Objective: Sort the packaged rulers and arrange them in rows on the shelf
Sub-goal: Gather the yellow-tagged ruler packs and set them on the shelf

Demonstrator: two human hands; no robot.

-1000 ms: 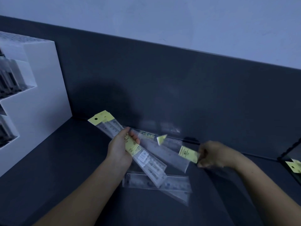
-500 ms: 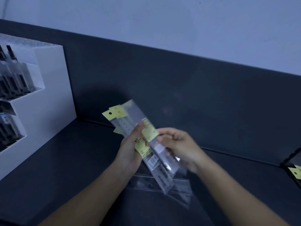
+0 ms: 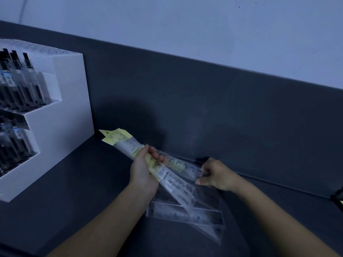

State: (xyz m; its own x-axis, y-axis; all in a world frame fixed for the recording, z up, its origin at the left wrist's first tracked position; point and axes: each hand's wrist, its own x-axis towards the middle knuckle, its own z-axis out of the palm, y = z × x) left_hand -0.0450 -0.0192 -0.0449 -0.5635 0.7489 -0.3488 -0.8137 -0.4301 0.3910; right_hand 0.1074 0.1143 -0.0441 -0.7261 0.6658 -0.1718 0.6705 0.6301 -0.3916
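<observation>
Again, your right hand [image 3: 216,176] left the bundle [image 3: 126,143] and pinched another ruler [image 3: 187,167] by its end, just right; your left hand [image 3: 143,173] gripped the bundle mid-length above the shelf [image 3: 74,191]. Nearer lay loose rulers [image 3: 185,213]: gathering seemingly unfinished.

Left hand [image 3: 145,172] is gripping the ruler bundle [image 3: 126,143] mid-length, fingers curling round it. Right hand [image 3: 217,175], just to its right, is pinching the end of one ruler pack [image 3: 187,168], fingers curled. Both bare forearms are reaching in from the near side.
</observation>
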